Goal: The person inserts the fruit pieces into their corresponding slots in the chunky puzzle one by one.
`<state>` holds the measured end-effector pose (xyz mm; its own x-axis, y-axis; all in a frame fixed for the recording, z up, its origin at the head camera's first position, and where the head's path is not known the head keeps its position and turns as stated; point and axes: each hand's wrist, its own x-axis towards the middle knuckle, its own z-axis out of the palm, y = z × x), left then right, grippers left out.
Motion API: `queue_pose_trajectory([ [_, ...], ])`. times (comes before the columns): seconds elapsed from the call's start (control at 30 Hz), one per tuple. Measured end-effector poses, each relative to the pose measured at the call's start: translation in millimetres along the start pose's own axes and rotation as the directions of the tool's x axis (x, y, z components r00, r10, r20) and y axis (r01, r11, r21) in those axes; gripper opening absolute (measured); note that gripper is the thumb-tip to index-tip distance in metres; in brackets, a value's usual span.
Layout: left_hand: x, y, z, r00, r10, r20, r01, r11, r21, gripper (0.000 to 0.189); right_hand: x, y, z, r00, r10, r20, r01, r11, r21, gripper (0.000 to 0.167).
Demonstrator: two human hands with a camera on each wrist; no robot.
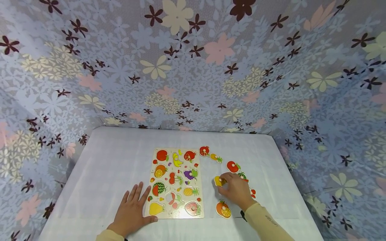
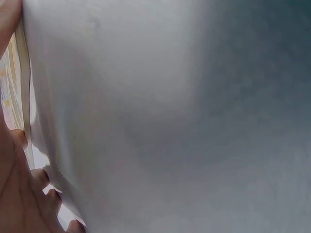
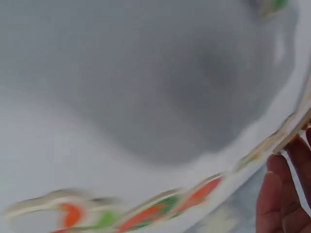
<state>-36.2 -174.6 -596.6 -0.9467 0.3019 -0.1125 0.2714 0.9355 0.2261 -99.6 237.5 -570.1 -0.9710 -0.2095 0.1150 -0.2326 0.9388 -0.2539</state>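
Observation:
My right hand (image 1: 237,188) pinches a yellow wooden puzzle piece (image 1: 217,181) between thumb and fingers, to the right of the board; the fingers partly cover it. In the right wrist view its pale edge (image 3: 291,133) shows at the fingertips. My left hand (image 1: 131,211) lies spread on the table, fingers by the left edge of the fruit puzzle board (image 1: 178,216) and thumb along its near edge. Knobbed grape (image 1: 190,174) and strawberry (image 1: 193,208) pieces sit in the board. Other fruit pictures, such as the pear (image 1: 155,208) and bananas (image 1: 177,160), show without knobs.
Loose pieces lie right of the board: a pomegranate (image 1: 204,151), a pineapple (image 1: 215,158), an apple (image 1: 233,166), a watermelon (image 1: 242,175), cherries (image 1: 252,192) and an orange (image 1: 223,210). A white cloth (image 1: 117,150) covers the table; flowered curtain (image 1: 187,83) surrounds it.

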Motion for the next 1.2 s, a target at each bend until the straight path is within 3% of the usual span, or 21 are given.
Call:
queue_pose_trajectory([
  [0.13,-0.6,-0.6,-0.4,1.000,-0.008,-0.008,0.008,1.000,-0.020,0.115,8.0,-33.0,-2.0,0.997,-0.056,0.049,0.057,0.998,-0.002,0.037],
  [0.47,6.0,1.5,7.1,0.999,0.022,-0.031,-0.022,1.000,-0.007,0.116,18.7,-108.8,8.7,0.975,-0.216,0.052,0.215,0.976,0.025,0.037],
  [0.7,1.3,-6.1,6.3,1.000,0.000,-0.015,0.000,1.000,0.003,0.116,20.6,-163.6,31.4,0.939,-0.295,0.175,0.292,0.955,0.046,0.035],
  [1.0,2.4,-9.5,9.5,1.000,0.004,0.007,-0.004,1.000,0.019,0.117,15.5,-193.6,54.9,0.901,-0.354,0.249,0.366,0.931,-0.001,0.035],
  [1.2,3.0,-9.5,10.0,1.000,0.014,-0.009,-0.014,1.000,0.024,0.117,13.6,-198.9,58.5,0.887,-0.408,0.216,0.437,0.893,-0.108,0.037],
])
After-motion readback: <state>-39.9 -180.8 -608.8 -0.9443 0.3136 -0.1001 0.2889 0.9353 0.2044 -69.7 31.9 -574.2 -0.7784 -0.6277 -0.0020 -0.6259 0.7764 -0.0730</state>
